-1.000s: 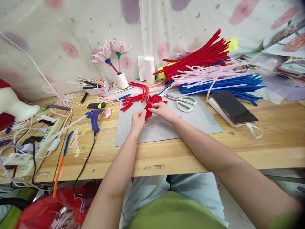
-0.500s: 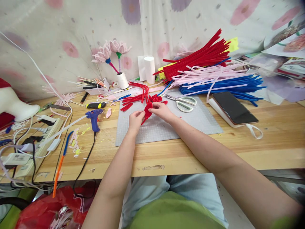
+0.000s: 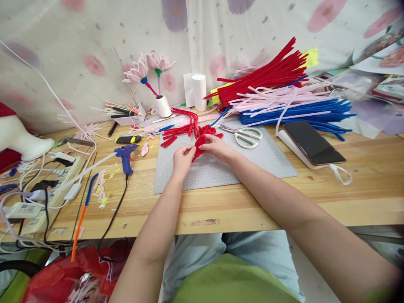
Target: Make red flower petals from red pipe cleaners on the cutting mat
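Over the grey cutting mat point(image 3: 217, 174), both hands pinch one small bent piece of red pipe cleaner point(image 3: 200, 144). My left hand point(image 3: 183, 160) closes on its lower left end. My right hand point(image 3: 216, 149) grips it from the right, thumb and fingers together. Part of the piece is hidden behind the fingers. Just beyond the hands lie more shaped red pieces point(image 3: 206, 130) and several bent red pipe cleaners point(image 3: 189, 120). To the right of them rest scissors with pale green and white handles point(image 3: 248, 138).
Bundles of red point(image 3: 265, 71), pink point(image 3: 274, 101) and blue pipe cleaners point(image 3: 296, 113) lie at the back right, near a phone point(image 3: 314, 142). On the left are a blue glue gun point(image 3: 126, 159), a cutter knife point(image 3: 128, 139) and a cabled power strip point(image 3: 67, 176). Pink flowers point(image 3: 159, 63) stand behind.
My fingers have shifted slightly on the red piece, which is turned a little, its lower end now nearer my left fingertips. Both hands keep their hold. The whole view has drifted slightly.
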`<state>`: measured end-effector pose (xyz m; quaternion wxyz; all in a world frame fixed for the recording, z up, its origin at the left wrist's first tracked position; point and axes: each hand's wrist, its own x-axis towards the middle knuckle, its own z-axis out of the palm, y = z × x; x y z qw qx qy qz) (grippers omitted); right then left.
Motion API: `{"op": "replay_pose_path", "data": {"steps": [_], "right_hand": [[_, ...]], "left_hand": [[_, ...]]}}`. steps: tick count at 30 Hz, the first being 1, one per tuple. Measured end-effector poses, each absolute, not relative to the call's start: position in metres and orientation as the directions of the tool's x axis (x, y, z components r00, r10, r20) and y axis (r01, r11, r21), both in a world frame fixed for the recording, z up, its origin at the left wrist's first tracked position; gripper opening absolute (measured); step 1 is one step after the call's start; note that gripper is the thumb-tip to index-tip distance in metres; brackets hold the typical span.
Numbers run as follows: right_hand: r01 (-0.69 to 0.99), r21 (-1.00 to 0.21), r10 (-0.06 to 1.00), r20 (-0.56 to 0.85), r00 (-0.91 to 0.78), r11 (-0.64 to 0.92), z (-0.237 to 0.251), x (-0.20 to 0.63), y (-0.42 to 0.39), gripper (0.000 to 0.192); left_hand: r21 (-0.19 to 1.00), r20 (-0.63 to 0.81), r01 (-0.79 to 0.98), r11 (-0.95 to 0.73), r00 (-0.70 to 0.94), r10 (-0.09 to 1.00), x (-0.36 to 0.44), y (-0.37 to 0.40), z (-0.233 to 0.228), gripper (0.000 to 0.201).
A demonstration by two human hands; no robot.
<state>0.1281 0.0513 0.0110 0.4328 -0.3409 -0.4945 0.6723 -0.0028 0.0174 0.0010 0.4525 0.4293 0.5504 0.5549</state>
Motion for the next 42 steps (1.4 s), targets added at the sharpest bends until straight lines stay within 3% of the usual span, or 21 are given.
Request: {"op": "replay_pose_path", "data": {"steps": [23, 33, 42], "right_hand": [[-0.262, -0.951, 0.932, -0.062, -0.358, -0.164, 0.017, 0.125, 0.048, 0.016], [-0.099, -0.992, 0.987, -0.057, -0.151, -0.072, 0.013, 0.115, 0.048, 0.016], [-0.231, -0.960, 0.966, -0.100, -0.239, -0.157, 0.020, 0.118, 0.044, 0.018]], "left_hand": [[0.997, 0.067, 0.039, -0.060, -0.225, 0.972, -0.002, 0.017, -0.001, 0.018], [0.999, 0.016, -0.027, -0.022, -0.195, 0.981, 0.004, 0.017, -0.003, 0.016], [0.998, -0.033, -0.066, 0.019, -0.215, 0.976, 0.005, 0.014, 0.003, 0.013]]}}
